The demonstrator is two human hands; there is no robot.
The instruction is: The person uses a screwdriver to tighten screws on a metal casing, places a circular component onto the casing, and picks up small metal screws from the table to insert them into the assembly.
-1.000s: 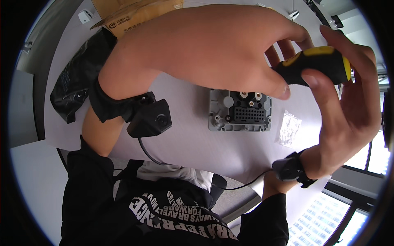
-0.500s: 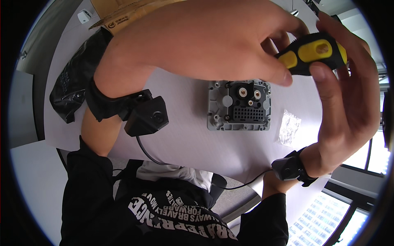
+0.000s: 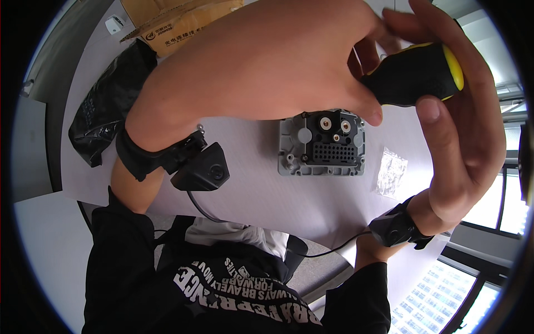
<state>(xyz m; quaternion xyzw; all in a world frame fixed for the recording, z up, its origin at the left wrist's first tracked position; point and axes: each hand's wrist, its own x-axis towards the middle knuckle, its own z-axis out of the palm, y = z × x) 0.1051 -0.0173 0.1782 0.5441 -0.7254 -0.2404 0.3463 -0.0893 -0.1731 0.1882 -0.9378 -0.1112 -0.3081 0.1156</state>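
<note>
A screwdriver (image 3: 414, 75) with a thick black handle and a yellow end is held in the air between both hands, at the upper right above the table. My left hand (image 3: 339, 72) reaches across from the left and is closed round the handle's narrower end; it hides any shaft. My right hand (image 3: 467, 122) curls round the yellow butt end, thumb below and fingers above. Below my left hand, on the table, lies a grey connector housing (image 3: 285, 142) with a black insert (image 3: 334, 153) bearing round metal contacts and rows of small holes. My left hand covers its far edge.
A small clear plastic bag (image 3: 391, 173) lies right of the housing on the pale table (image 3: 250, 167). At the left are a black plastic bag (image 3: 105, 111) and an open cardboard box (image 3: 189, 28). Small cameras (image 3: 208, 170) with cables are strapped to both wrists.
The screwdriver handle has turned about its length: its yellow panels faced up before, and now a black side does. Both hands have shifted slightly left with it, and the housing has moved very slightly.
</note>
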